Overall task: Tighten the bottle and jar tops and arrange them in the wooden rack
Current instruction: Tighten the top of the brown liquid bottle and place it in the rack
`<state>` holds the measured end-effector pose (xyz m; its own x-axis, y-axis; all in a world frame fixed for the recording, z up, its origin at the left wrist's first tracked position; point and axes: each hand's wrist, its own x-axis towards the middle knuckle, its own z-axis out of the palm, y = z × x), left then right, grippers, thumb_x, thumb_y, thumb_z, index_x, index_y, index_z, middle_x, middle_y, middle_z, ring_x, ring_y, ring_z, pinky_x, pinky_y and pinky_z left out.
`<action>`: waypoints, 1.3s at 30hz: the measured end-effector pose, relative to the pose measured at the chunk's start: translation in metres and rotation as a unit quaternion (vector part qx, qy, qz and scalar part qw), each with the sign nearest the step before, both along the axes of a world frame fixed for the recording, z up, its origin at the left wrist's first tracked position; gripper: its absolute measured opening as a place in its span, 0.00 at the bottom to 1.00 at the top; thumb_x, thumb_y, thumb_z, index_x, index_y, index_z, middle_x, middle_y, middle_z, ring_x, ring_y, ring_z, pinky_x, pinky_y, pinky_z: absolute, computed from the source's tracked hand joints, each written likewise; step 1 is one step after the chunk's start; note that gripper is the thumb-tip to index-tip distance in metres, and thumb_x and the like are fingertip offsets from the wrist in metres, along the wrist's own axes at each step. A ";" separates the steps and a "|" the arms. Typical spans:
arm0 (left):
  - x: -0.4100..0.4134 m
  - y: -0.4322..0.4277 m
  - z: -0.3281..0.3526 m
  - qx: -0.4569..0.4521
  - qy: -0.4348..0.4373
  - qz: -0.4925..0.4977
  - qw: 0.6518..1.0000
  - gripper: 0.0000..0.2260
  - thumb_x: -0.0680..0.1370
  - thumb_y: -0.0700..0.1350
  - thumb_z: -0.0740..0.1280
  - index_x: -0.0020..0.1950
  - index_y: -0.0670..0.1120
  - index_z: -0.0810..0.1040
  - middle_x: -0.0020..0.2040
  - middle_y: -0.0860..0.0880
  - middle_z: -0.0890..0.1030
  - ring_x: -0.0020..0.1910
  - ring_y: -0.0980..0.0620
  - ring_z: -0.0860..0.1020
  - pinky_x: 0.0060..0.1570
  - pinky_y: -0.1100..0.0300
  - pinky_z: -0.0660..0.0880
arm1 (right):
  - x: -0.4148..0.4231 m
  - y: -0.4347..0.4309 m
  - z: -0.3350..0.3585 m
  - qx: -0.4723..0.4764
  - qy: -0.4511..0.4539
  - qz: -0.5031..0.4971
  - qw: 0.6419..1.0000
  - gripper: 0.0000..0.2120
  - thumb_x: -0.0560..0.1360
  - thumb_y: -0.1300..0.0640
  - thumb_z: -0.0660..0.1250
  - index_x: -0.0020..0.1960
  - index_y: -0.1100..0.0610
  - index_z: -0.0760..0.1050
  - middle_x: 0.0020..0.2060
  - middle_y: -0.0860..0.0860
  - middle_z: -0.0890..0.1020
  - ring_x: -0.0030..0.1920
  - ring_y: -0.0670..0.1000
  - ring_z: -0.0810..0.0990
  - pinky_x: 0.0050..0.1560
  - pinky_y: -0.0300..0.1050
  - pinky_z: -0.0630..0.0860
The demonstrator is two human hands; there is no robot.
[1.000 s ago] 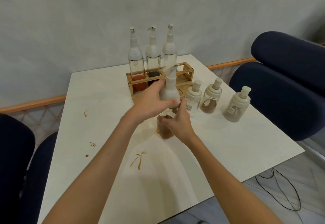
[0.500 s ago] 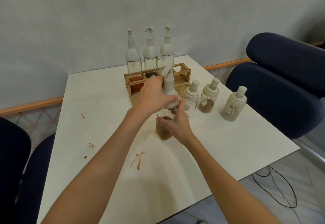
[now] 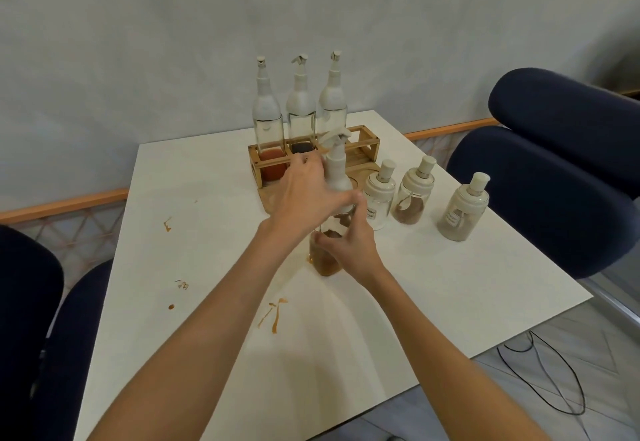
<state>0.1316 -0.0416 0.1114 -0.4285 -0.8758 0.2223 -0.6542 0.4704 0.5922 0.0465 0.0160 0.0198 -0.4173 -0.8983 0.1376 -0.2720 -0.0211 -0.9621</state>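
A glass bottle (image 3: 325,262) with amber liquid stands on the white table (image 3: 207,232) in front of the wooden rack (image 3: 367,144). My left hand (image 3: 308,194) grips its white pour-spout top (image 3: 336,167). My right hand (image 3: 346,243) holds the bottle's glass body and hides most of it. Three tall bottles stand in the rack's back row: a red-filled bottle (image 3: 266,118), a dark-filled bottle (image 3: 300,108) and a third bottle (image 3: 333,101). To the right of the rack, three spoon-lid jars stand on the table: a white sugar jar (image 3: 379,198), a brown-powder jar (image 3: 414,194) and a beige-powder jar (image 3: 464,208).
Amber spill marks (image 3: 273,316) lie on the table near me and to the left. Dark blue chairs stand at the right (image 3: 554,170) and the left (image 3: 31,302). A grey wall is close behind the table. Black cables (image 3: 540,371) lie on the floor at the right.
My left hand has turned around the spout top, wrist rotating, while my right hand kept holding the bottle body. The bottle stayed in place.
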 end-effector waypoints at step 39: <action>-0.025 0.008 -0.027 0.087 0.219 0.052 0.970 0.20 0.69 0.59 0.74 0.52 0.49 0.76 0.45 0.54 0.80 0.44 0.56 0.78 0.41 0.61 0.72 | 0.015 0.001 -0.013 -0.057 0.003 -0.066 0.996 0.47 0.64 0.59 0.81 0.72 0.53 0.54 0.60 0.46 0.73 0.46 0.31 0.78 0.43 0.28 0.75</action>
<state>0.1062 -0.0333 0.0842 -0.2327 -0.9499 0.2085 -0.3610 0.2834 0.8884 0.0613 0.0169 0.0065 -0.5303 -0.8137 0.2380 -0.2847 -0.0935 -0.9540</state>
